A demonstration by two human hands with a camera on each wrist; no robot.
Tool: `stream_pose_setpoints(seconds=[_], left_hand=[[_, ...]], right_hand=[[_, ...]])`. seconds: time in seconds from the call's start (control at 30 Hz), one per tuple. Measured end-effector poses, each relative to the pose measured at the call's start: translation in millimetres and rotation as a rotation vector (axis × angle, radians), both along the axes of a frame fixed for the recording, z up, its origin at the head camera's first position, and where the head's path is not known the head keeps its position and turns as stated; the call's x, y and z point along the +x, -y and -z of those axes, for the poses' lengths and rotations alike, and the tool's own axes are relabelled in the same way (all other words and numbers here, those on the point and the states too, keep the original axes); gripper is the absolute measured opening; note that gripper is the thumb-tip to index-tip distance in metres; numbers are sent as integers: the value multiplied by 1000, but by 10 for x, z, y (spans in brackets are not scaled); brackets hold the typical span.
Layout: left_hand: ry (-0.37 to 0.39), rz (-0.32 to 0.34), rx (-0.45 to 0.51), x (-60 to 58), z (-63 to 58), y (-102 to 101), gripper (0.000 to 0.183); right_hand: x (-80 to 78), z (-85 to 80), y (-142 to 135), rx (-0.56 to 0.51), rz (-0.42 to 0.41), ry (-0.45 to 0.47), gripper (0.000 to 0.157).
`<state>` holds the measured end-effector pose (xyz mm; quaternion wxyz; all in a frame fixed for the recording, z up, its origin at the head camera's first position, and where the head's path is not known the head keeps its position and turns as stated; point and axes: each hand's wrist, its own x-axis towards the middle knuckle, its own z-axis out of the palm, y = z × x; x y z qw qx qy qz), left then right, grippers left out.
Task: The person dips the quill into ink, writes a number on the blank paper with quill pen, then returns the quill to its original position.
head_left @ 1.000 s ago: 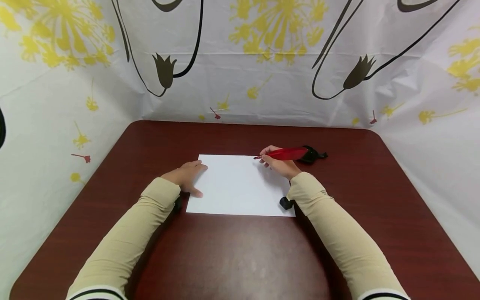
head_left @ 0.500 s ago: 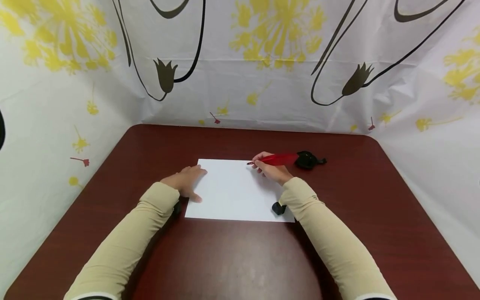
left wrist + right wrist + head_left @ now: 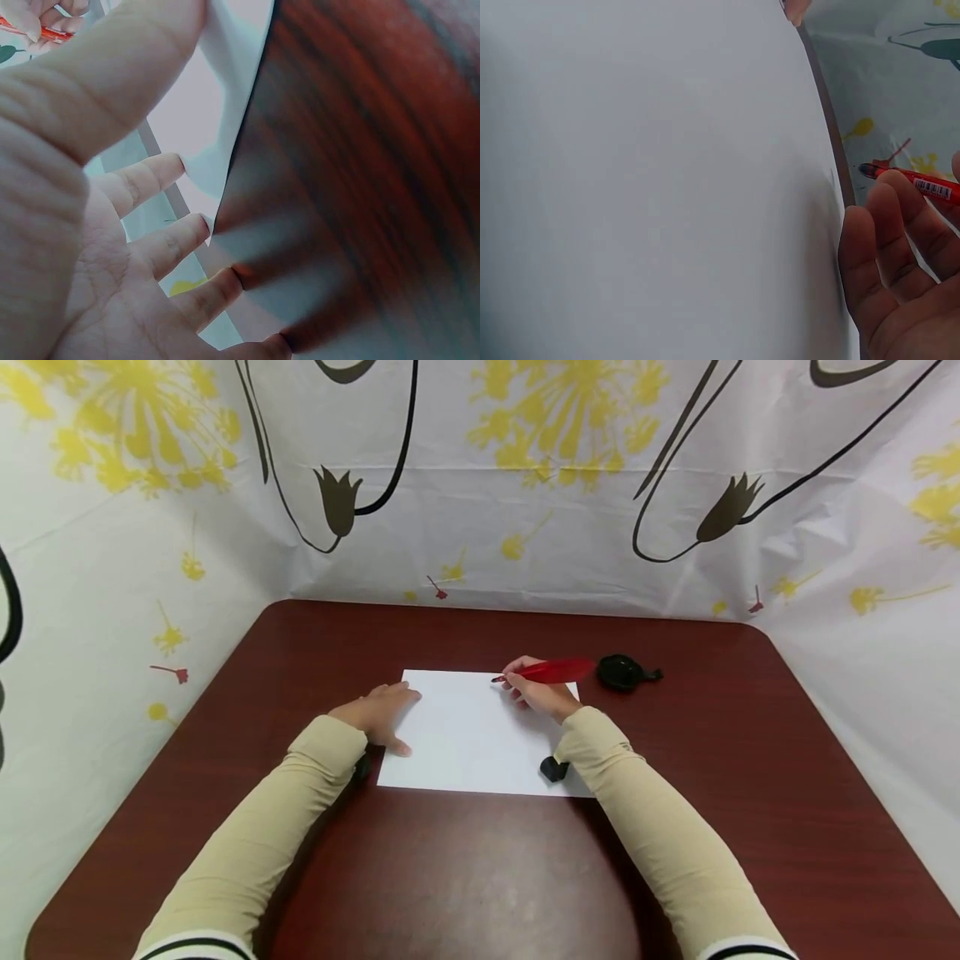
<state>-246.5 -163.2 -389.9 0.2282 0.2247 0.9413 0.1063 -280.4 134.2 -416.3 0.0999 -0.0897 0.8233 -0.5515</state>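
Observation:
My left hand (image 3: 377, 716) lies with spread, straight fingers at the left edge of a blank white sheet of paper (image 3: 465, 735). In the left wrist view its fingertips (image 3: 174, 163) touch the sheet's edge and corner and the wood beside it. Near the top right of the paper, my right hand (image 3: 540, 695) pinches a red feather pen (image 3: 555, 672), dark tip pointing left, feather trailing right. The right wrist view shows a barcode label on the pen's red barrel (image 3: 930, 187); the tip appears raised off the sheet.
A small black round dish with a short handle (image 3: 621, 672) sits just right of the feather. The dark red wooden table (image 3: 465, 868) has rounded far corners. White patterned sheeting (image 3: 480, 518) hangs behind it and along both sides. Dark wrist-worn camera (image 3: 553, 769) hangs below the right cuff.
My right hand has moved a little left along the paper's top with the feather pen, so the feather no longer overlaps the black dish. My left hand has stayed at the paper's left edge.

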Motion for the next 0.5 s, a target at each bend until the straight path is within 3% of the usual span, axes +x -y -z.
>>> stream_pose_setpoints(seconds=[0.5], left_hand=[[8,19,-1,-32,1,5,98]], right_hand=[[-56,33,110,37,21,45,15]])
